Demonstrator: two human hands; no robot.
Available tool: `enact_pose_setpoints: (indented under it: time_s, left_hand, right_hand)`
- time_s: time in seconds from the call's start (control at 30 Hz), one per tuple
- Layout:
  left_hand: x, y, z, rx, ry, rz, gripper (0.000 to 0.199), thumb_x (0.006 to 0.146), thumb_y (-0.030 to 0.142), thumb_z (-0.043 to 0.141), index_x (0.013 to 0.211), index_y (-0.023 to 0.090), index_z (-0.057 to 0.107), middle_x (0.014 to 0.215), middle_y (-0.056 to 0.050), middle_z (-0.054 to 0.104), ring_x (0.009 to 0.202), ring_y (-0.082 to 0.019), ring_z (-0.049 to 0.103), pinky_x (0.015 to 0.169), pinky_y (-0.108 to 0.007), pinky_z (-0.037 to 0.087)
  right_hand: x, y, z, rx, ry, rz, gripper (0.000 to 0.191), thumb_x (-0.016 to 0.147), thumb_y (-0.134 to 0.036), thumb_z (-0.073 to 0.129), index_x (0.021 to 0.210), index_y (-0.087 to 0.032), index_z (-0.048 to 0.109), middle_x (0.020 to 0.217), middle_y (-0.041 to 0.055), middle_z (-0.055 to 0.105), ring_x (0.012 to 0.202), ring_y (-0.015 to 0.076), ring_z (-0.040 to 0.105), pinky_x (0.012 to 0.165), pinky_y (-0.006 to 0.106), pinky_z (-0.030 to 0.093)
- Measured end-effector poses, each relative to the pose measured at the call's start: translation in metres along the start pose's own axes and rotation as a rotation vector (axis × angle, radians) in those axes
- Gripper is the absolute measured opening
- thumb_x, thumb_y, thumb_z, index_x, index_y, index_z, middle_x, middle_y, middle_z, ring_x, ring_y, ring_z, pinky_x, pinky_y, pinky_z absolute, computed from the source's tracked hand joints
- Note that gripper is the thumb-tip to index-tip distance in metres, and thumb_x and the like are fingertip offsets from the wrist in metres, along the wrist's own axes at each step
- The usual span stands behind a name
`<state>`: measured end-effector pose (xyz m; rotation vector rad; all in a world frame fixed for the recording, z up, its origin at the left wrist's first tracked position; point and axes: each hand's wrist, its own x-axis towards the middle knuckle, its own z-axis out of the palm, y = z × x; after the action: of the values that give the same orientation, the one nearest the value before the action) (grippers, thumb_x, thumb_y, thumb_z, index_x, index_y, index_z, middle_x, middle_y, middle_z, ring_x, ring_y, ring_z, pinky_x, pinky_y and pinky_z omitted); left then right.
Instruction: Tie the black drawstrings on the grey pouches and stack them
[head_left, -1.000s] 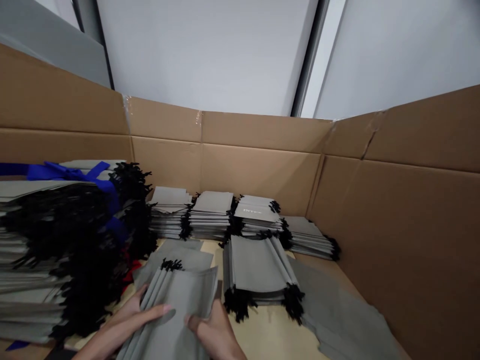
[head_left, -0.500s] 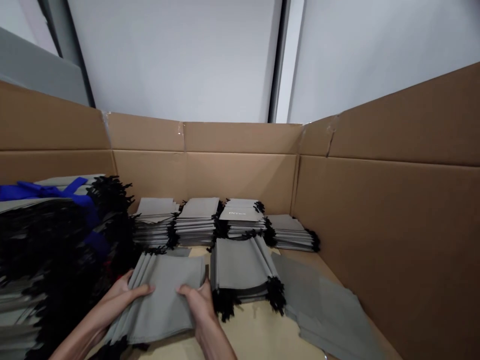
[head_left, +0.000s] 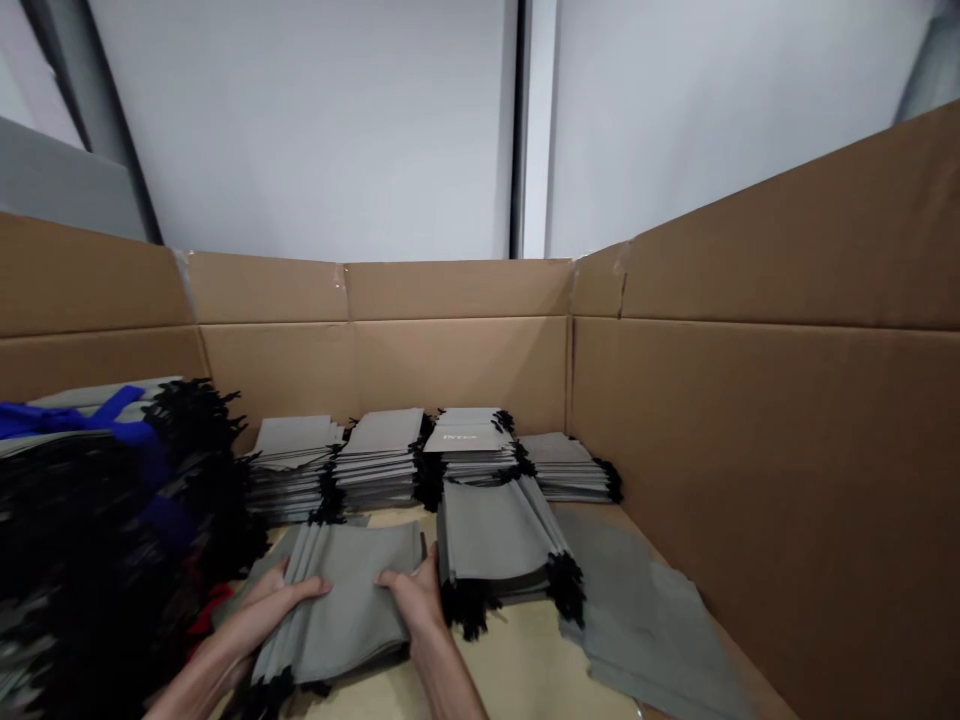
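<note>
Held stack (head_left: 352, 590), 1: grey pouches with black cords at its far and near ends, several folded edges along its left side, exact count not readable; whether it bears on the pale sheet (head_left: 525, 665) below cannot be told. Hands, 2, both part-open and gripping the held stack from opposite sides: left hand (head_left: 264, 612) on its left edge, thumb laid on top; right hand (head_left: 420, 602) on its right edge, thumb likewise on top; fingers mostly hidden. Side stack (head_left: 495, 530), 1: grey, black cords in 2 clumps at its near corners, just right of the held stack. Back stacks, 4, in a row beyond the held stack: first (head_left: 296, 440), second (head_left: 384, 432), third (head_left: 465, 438), bearing white lettering, and fourth (head_left: 559, 452), the lowest; black cords on all 4. Large pile (head_left: 75, 560), 1: grey layers and massed black cords, left of the held stack, layers uncountable. Blue ribbon (head_left: 135, 430), across that pile. Red item, 1, partly hidden, left of the held stack. Flat grey pieces (head_left: 645, 610), overlapping, number unclear, right of the held stack and past the side stack. Box (head_left: 457, 365), 1: brown cardboard, 3 sides in view, left, right and beyond the held stack.
</note>
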<state>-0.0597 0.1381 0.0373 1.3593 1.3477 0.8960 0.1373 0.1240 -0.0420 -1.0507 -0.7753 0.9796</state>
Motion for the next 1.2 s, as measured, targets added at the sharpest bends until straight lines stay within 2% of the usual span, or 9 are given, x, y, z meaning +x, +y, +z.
enact_pose_setpoints:
  time_s: [0.17,0.3,0.4,0.5,0.73,0.83,1.03,1.13,1.2]
  left_hand:
    - [-0.021,0.015,0.002,-0.021,0.026,0.087,0.075,0.066,0.047,0.091,0.131,0.019,0.068,0.122,-0.013,0.084,0.121,-0.042,0.077,0.102,-0.049,0.064]
    - [-0.047,0.029,-0.021,0.026,0.12,0.253,0.09,0.062,0.058,0.098,0.139,0.025,0.067,0.144,-0.012,0.076,0.138,-0.043,0.067,0.121,-0.05,0.051]
    - [-0.063,0.022,-0.038,0.071,0.164,0.209,0.077,0.055,0.066,0.098,0.116,0.025,0.077,0.126,-0.011,0.085,0.127,-0.046,0.072,0.116,-0.053,0.056]
    - [-0.073,-0.001,-0.041,0.065,0.136,0.195,0.067,0.054,0.07,0.095,0.101,0.025,0.081,0.112,-0.01,0.088,0.122,-0.048,0.074,0.115,-0.056,0.056]
    - [-0.085,-0.05,-0.002,0.033,0.137,0.156,0.059,0.059,0.063,0.093,0.107,0.032,0.084,0.105,-0.008,0.089,0.135,-0.045,0.068,0.122,-0.05,0.05]
    - [-0.085,-0.052,0.009,0.032,0.14,0.19,0.068,0.061,0.065,0.092,0.117,0.03,0.081,0.112,-0.01,0.088,0.143,-0.044,0.063,0.128,-0.05,0.042]
    - [-0.088,-0.037,-0.003,-0.052,0.115,0.059,0.075,0.075,0.064,0.086,0.134,0.02,0.072,0.141,-0.014,0.078,0.133,-0.042,0.071,0.115,-0.051,0.057]
    - [-0.084,-0.034,-0.006,-0.07,0.08,0.0,0.067,0.077,0.055,0.081,0.132,0.018,0.071,0.137,-0.015,0.08,0.127,-0.04,0.075,0.105,-0.047,0.062]
    - [-0.077,-0.035,-0.007,-0.034,0.106,-0.028,0.057,0.07,0.047,0.081,0.119,0.019,0.075,0.122,-0.013,0.085,0.118,-0.042,0.078,0.099,-0.048,0.064]
  right_hand:
    - [-0.012,-0.015,-0.012,0.067,-0.115,0.138,0.058,0.057,-0.042,0.087,0.107,-0.015,0.074,0.105,0.0159,0.083,0.097,0.0378,0.08,0.088,0.046,0.063]
    - [-0.027,-0.036,-0.013,0.13,-0.246,0.098,0.074,0.056,-0.048,0.096,0.118,-0.015,0.074,0.117,0.0153,0.082,0.11,0.0356,0.078,0.097,0.044,0.061]
    - [-0.036,-0.048,-0.016,0.142,-0.32,0.086,0.087,0.052,-0.047,0.103,0.127,-0.017,0.071,0.123,0.0138,0.081,0.116,0.0344,0.077,0.1,0.044,0.06]
    - [-0.047,-0.046,-0.025,0.111,-0.363,0.121,0.081,0.05,-0.045,0.106,0.118,-0.017,0.073,0.115,0.0129,0.083,0.111,0.035,0.078,0.098,0.045,0.061]
    - [-0.079,-0.017,-0.052,-0.008,-0.257,0.187,0.077,0.047,-0.057,0.104,0.108,-0.02,0.075,0.11,0.0147,0.084,0.112,0.0386,0.077,0.103,0.05,0.059]
    - [-0.083,-0.017,-0.055,-0.035,-0.27,0.167,0.077,0.054,-0.062,0.1,0.112,-0.018,0.075,0.116,0.0171,0.082,0.113,0.0396,0.077,0.103,0.051,0.059]
    - [-0.073,-0.038,-0.049,-0.155,-0.315,0.094,0.072,0.068,-0.051,0.094,0.127,-0.016,0.071,0.126,0.0176,0.079,0.117,0.0381,0.076,0.099,0.044,0.061]
    - [-0.073,-0.047,-0.044,-0.439,-0.303,0.006,0.067,0.072,-0.038,0.087,0.133,-0.016,0.069,0.122,0.0166,0.08,0.111,0.0383,0.077,0.093,0.042,0.06]
    - [-0.078,-0.046,-0.041,-0.705,-0.249,-0.076,0.08,0.073,-0.032,0.083,0.149,-0.018,0.061,0.121,0.0174,0.079,0.104,0.0399,0.077,0.082,0.041,0.06]
